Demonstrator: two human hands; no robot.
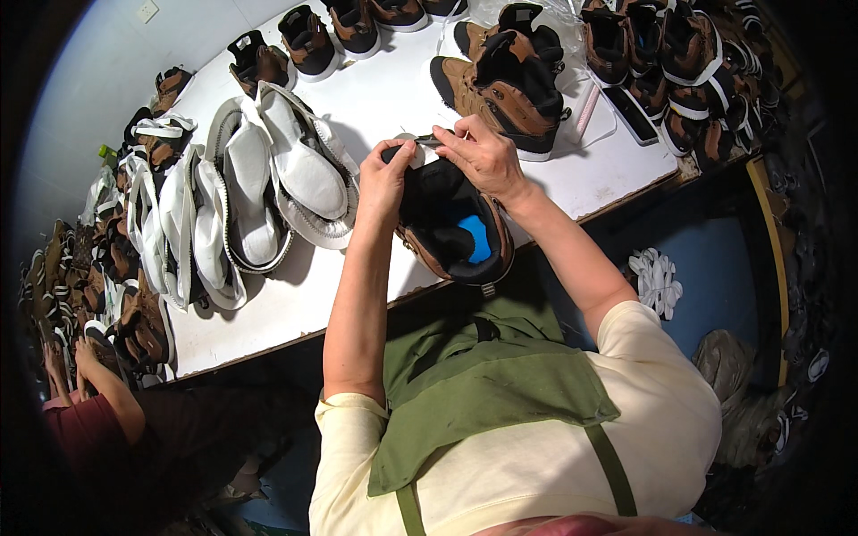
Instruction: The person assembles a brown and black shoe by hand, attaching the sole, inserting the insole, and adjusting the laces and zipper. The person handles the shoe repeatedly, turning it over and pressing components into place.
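Observation:
A brown and black high-top shoe [439, 210] sits at the table's near edge, its opening toward me. Inside it a blue patch [476, 239] shows on the dark lining. My left hand [386, 177] is closed on the shoe's far end, thumb and fingers pinching its black edge. Across from it, my right hand [487, 161] pinches a thin dark piece between thumb and fingers, close to the left fingertips. What that piece is, I cannot make out. Just beyond my right hand stand brown shoes [511, 98], upright.
White shoe-shaped pieces with stitched rims [308, 170] lie to the left on the white table [259, 330]. More brown shoes [308, 43] line the far edge, and others are piled at right [688, 54]. A phone-like black slab [630, 116] lies nearby. Another person's arm [112, 384] shows lower left.

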